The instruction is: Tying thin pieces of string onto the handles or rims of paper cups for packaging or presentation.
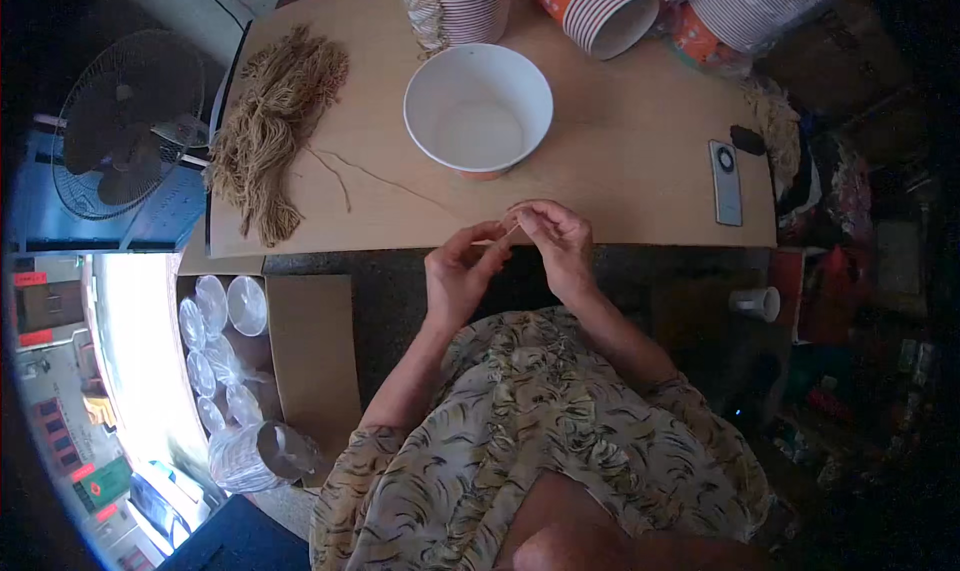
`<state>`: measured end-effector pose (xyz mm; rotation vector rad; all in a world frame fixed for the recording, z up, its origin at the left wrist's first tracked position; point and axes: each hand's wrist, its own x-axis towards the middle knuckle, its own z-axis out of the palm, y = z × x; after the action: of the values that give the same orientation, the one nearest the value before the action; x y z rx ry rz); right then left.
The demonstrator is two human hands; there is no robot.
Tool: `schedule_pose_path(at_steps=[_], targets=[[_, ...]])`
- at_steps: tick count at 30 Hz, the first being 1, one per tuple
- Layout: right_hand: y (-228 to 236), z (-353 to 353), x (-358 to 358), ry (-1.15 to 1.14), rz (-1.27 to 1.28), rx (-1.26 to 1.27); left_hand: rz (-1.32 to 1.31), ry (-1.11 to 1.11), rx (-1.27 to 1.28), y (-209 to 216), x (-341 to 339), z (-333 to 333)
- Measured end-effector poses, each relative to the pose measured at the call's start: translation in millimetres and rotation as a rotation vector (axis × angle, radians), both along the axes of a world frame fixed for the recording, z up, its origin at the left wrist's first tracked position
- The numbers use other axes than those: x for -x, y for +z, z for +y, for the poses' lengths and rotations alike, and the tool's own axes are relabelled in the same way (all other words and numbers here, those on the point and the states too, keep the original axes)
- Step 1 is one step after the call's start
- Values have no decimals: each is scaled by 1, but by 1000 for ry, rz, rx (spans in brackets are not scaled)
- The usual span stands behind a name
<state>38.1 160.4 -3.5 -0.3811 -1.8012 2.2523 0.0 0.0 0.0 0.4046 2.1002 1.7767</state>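
My left hand [465, 274] and my right hand [558, 243] meet just off the near edge of the table, fingertips pinched close together. A short thin piece of tan twine [514, 227] shows between them. From the table a longer loose twine strand [385, 179] runs toward my left hand; whether it joins the held piece I cannot tell. The far left of the table bears a tangled bundle of tan twine [270, 121]. Just beyond my hands stands a large white paper bucket [478, 121], open at the top, with nothing visible inside.
Stacked paper buckets [475, 11] stand behind, with orange ones [600, 16] lying to their right. A phone [726, 183] lies at the table's right. Left are a fan [125, 126] and a cardboard box [315, 341] beside wrapped clear cups [215, 341]. A white mug [757, 304] sits lower right.
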Motion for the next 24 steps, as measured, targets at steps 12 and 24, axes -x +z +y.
schedule_pose_path(at_steps=[12,24], targets=[[-1,2,-7,-73,152,-394,-315,-15,-274,14,9,3],[31,16,-13,206,59,-14,-82,-58,-119,48,9,-6]])
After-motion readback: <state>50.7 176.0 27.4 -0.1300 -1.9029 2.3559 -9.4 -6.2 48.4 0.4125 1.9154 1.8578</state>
